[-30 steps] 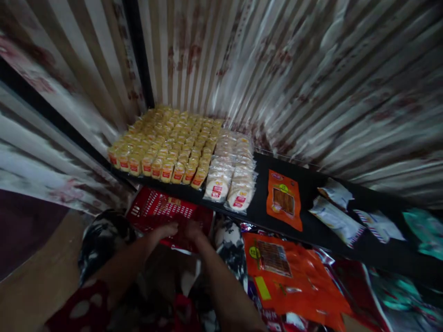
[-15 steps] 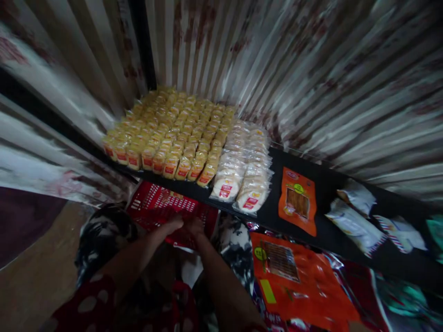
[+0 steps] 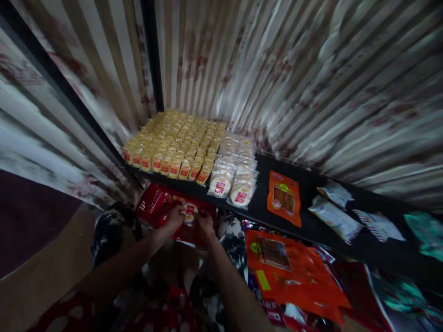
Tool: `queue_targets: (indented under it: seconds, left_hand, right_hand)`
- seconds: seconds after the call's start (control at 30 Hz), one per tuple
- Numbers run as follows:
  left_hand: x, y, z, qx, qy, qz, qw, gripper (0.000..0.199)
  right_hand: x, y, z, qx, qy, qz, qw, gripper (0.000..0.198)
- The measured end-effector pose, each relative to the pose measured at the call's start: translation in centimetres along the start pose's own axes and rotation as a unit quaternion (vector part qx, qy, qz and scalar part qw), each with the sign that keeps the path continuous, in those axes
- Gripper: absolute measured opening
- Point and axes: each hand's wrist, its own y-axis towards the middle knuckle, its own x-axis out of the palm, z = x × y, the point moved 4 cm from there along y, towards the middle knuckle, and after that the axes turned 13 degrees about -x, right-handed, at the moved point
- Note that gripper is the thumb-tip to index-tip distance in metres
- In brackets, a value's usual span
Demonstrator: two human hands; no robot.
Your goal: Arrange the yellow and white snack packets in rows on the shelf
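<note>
My left hand pinches the left side of a round white packet with a red label, at the red plastic basket between my knees. At the packet's right side is my right hand, fingers curled against its edge. The packet resembles the clear-wrapped round white packets stacked in two rows on the black shelf above. To their left stand several rows of yellow packets with red labels. Much of the basket's inside is dark and hidden by my hands.
On the shelf lie an orange pouch, white-and-blue packets and a green packet. Larger orange bags sit below it at the right. A striped plastic-covered wall rises behind.
My hands, close together over the basket before, are now apart with a round white packet showing between them. The camera view has shifted slightly.
</note>
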Motion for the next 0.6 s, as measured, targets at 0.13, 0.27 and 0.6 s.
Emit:
queue_targets:
  seconds: [0.13,0.27,0.6]
  left_hand:
    - [-1.5,-2.9,1.1,0.047,-0.03,0.009,0.998,0.023]
    - [-2.7,-5.3,2.2,0.118,-0.061,0.021,0.991,0.025]
    - [-4.7,-10.9,8.7,0.352,0.177,-0.032,0.919,0.038]
  right_hand:
    - [-0.9,-2.0,-1.6,0.041,0.101,-0.001,0.994,0.03]
    - [-1.8,-3.1,-3.0,0.028,0.161,-0.04,0.986,0.03]
    - [-7.3,-6.8,-10.8,-0.402,-0.296,0.002,0.866,0.05]
